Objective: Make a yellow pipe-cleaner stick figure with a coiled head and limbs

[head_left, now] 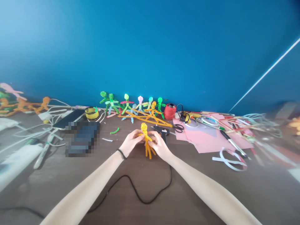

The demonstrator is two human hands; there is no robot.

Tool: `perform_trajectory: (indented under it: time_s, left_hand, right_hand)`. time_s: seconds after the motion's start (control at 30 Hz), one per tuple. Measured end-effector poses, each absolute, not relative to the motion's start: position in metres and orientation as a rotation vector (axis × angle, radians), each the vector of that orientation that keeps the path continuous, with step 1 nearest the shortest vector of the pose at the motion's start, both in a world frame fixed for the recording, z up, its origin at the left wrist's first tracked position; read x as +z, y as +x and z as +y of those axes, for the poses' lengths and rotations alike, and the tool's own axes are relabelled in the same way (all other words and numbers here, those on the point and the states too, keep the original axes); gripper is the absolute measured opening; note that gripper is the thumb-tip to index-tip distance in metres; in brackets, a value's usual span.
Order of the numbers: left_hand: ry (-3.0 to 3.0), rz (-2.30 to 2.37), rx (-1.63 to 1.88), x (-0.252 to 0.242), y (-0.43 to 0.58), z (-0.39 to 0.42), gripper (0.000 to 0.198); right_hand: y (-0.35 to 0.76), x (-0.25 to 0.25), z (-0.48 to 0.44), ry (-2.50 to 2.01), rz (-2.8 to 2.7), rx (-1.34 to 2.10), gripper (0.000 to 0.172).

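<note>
Between my two hands is a yellow-orange pipe cleaner figure (pixel 144 128), upright, with a coiled head and several strands hanging below. My left hand (pixel 131 141) pinches it from the left side, and my right hand (pixel 159 145) pinches it from the right at the middle of the body. The fingertips partly hide its waist. Just behind my right hand lies a black glue gun (pixel 163 130), its tip toward the figure. Black-handled scissors (pixel 178 128) are a little farther right.
Along the blue wall stand several pipe cleaner figures (pixel 126 103) beside loose orange pipe cleaners (pixel 150 119) and a red roll (pixel 170 111). Pink paper (pixel 211 140) and a marker (pixel 231 142) lie right. Phones (pixel 70 118) and cables lie left. A black cord (pixel 140 200) crosses the front.
</note>
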State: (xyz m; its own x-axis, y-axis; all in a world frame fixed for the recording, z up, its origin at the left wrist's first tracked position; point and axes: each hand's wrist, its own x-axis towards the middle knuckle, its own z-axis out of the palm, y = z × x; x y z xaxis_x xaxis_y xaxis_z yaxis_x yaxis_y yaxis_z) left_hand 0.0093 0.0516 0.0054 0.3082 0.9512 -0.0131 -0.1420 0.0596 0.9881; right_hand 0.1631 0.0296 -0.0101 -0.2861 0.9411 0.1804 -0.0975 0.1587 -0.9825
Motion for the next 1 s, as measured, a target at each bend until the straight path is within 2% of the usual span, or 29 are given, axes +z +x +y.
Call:
perform_trajectory:
  time_s: [0.2,0.43,0.7,1.0]
  left_hand:
    - [1.295,1.019,1.094,0.008,0.018,0.047,0.020]
    - [1.399,1.015,1.035,0.009,0.017,0.045,0.020]
    - [1.350,0.948,0.996,0.013,0.021,0.042,0.024]
    - [1.310,0.906,0.947,0.013,0.019,0.044,0.025]
  right_hand:
    - [0.161,-0.015,0.027,-1.003,-1.468,1.198,0.029]
    - [0.162,-0.014,0.026,-1.068,-1.502,1.141,0.019]
    - [0.163,-0.006,0.019,-1.218,-1.679,0.767,0.021]
    - [0.167,-0.005,0.022,-1.136,-1.814,0.723,0.024]
